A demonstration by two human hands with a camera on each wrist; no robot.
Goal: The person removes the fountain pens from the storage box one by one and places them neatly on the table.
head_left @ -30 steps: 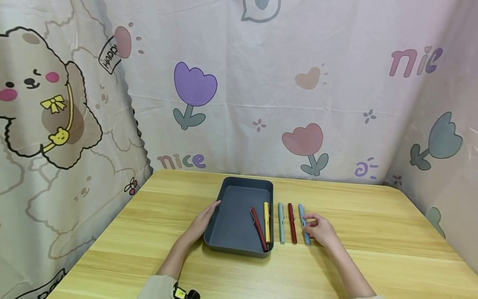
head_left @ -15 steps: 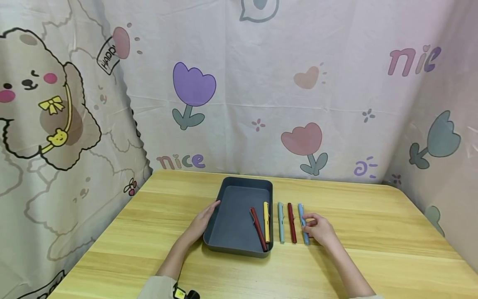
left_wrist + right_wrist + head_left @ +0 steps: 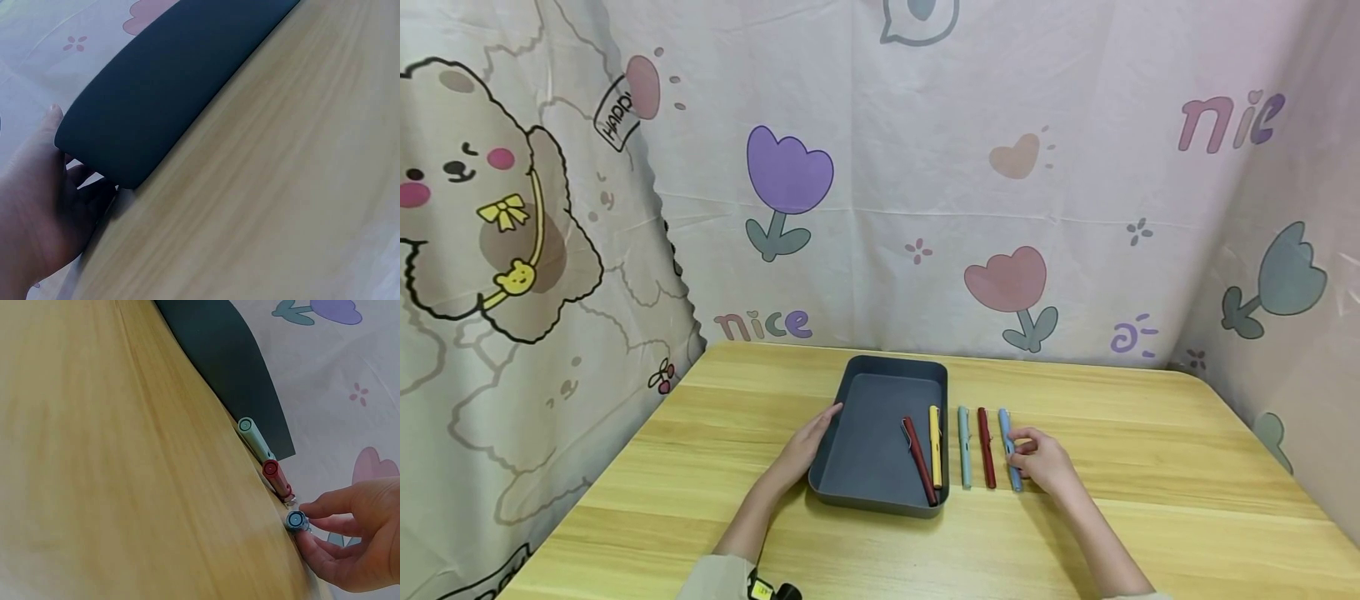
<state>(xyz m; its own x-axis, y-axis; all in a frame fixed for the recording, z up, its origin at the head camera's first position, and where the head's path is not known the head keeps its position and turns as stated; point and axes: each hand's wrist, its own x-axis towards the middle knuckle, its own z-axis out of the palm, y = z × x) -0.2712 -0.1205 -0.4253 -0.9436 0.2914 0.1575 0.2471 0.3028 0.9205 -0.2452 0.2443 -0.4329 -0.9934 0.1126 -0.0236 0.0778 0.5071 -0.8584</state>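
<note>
My left hand (image 3: 801, 448) rests along the left wall of a dark grey rectangular tray (image 3: 872, 400); the left wrist view has its fingers against the outside of the tray's end (image 3: 144, 94). Inside the tray, a dark red pen (image 3: 919, 460) lies tilted beside a yellow pen (image 3: 936, 447). Right of the tray lie a mint green pen (image 3: 965, 447), a red pen (image 3: 987, 448) and a light blue pen (image 3: 1004, 421), roughly parallel. My right hand (image 3: 1042, 458) pinches the light blue pen between thumb and fingers on the table, as the right wrist view (image 3: 297, 520) confirms.
A light wood-grain table (image 3: 715, 417) bears everything. White patterned cloth (image 3: 880, 275) hangs behind it and at both sides. Near the front edge, a black device with a yellow label (image 3: 762, 588) sits at my left sleeve (image 3: 718, 577).
</note>
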